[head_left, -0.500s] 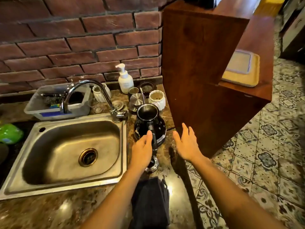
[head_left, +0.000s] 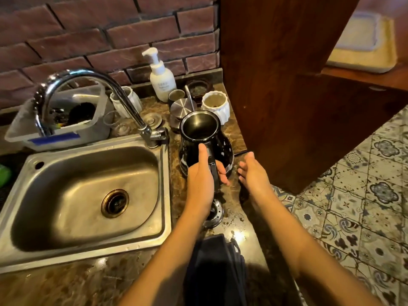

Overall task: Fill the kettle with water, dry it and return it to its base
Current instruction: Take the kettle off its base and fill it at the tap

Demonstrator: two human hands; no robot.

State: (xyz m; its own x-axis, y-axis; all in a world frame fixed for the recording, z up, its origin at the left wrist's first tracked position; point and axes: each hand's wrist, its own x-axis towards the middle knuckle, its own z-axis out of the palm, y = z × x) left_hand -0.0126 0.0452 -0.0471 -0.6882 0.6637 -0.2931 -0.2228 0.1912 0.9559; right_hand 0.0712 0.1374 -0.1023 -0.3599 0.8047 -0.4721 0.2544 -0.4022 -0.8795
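A black kettle [head_left: 223,143] with no lid on stands on the marble counter right of the sink, its mouth facing up. My left hand [head_left: 202,173] is wrapped around its black handle, thumb lying along the top and fingers curled underneath. My right hand [head_left: 254,171] hovers open just right of the kettle, fingers apart, touching nothing. The steel lid [head_left: 183,107] lies behind the kettle. A dark cloth [head_left: 215,268] lies on the counter at the near edge. The curved chrome tap [head_left: 99,85] arches over the steel sink [head_left: 164,182]. The kettle's base is hidden under it.
A white pump bottle [head_left: 162,80], two white ribbed cups [head_left: 217,107] and small jars crowd the back of the counter. A grey tub [head_left: 64,129] with utensils stands behind the sink. A steel strainer [head_left: 214,214] lies near my left wrist. A tall wooden cabinet panel [head_left: 287,85] walls the right side.
My left hand has closed around the kettle's handle. My right hand has drawn nearer to the kettle. The view has moved in closer to the counter.
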